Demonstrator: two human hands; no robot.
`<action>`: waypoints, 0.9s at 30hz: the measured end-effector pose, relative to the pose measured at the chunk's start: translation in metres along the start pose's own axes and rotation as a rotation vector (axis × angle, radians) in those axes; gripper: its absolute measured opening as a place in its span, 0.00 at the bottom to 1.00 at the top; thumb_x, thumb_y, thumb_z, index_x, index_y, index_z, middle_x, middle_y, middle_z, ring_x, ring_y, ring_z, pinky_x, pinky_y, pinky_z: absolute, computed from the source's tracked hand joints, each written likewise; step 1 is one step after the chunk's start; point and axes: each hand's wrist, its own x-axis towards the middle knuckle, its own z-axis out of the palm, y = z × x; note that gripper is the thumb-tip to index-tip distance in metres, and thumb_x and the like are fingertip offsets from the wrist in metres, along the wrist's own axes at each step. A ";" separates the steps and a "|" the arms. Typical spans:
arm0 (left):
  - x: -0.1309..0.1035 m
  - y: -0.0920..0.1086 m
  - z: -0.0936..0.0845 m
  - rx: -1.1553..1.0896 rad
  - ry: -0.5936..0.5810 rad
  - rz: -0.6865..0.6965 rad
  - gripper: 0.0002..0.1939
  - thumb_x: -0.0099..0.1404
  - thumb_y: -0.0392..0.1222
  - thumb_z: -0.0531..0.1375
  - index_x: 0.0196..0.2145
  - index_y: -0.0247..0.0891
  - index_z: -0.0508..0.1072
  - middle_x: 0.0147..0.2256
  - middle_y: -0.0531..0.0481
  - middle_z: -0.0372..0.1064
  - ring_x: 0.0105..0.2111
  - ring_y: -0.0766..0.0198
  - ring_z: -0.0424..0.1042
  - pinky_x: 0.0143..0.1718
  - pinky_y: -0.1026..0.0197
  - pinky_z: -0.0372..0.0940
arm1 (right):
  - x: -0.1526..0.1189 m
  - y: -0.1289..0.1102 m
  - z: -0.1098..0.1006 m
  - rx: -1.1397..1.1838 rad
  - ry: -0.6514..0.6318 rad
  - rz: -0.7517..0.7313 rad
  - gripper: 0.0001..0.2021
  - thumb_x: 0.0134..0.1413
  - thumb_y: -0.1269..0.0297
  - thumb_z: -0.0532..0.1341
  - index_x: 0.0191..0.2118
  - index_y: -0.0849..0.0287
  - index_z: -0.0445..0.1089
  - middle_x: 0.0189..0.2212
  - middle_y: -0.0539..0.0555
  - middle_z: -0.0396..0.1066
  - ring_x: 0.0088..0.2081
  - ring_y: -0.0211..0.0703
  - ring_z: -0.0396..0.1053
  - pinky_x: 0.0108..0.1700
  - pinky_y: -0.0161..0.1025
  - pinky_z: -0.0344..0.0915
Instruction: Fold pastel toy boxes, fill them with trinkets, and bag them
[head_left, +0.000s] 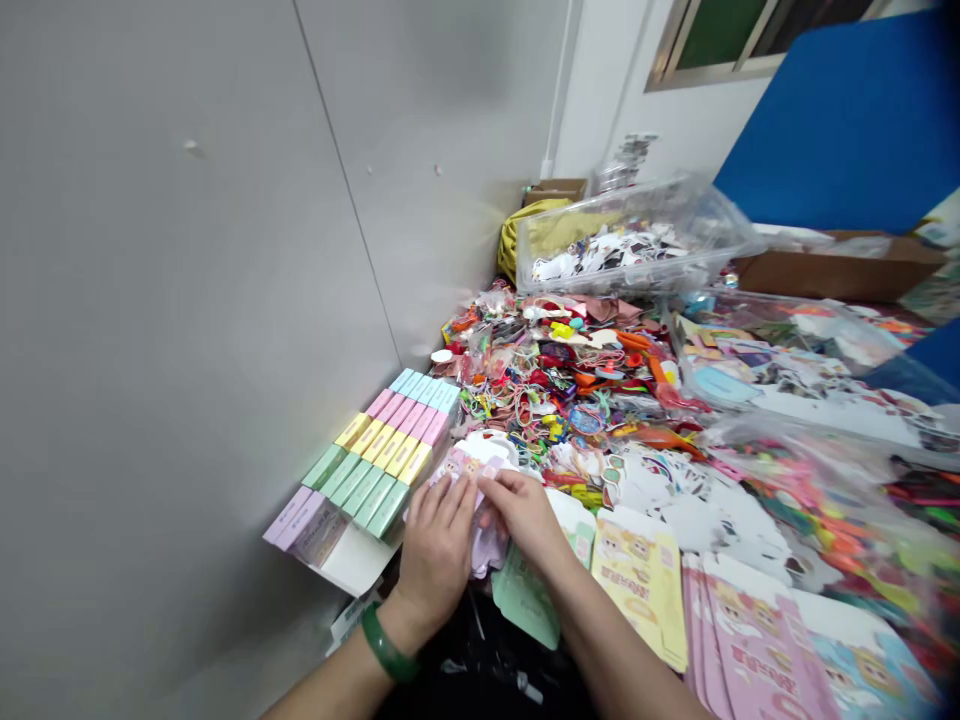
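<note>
Low in the middle, my left hand (437, 550), with a green bangle at its wrist, presses its fingers on a lilac printed box (489, 556). From the other side my right hand (528, 514) pinches the same box near its top edge. Parts of the box are hidden behind my fingers. Just left stands a white carton (366, 562) holding rows of small boxes in lilac, green (367, 490), yellow, pink and blue; a gap shows in the lilac row. Under my right forearm lies a flat green box (529, 592), beside flat yellow boxes (637, 575).
Flat pink boxes (757, 640) and blue boxes (862, 655) lie at the lower right. A heap of colourful small items (570, 380) covers the surface behind my hands. Clear plastic bins (637, 275) stand farther back. A grey wall (187, 300) rises at left.
</note>
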 end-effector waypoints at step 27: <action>0.085 0.081 -0.005 -1.847 -0.728 -0.585 0.24 0.49 0.34 0.70 0.44 0.32 0.72 0.36 0.45 0.75 0.36 0.58 0.74 0.40 0.58 0.68 | -0.078 -0.010 -0.092 0.011 0.337 -0.580 0.09 0.52 0.60 0.65 0.40 0.53 0.76 0.41 0.54 0.75 0.41 0.45 0.71 0.44 0.41 0.69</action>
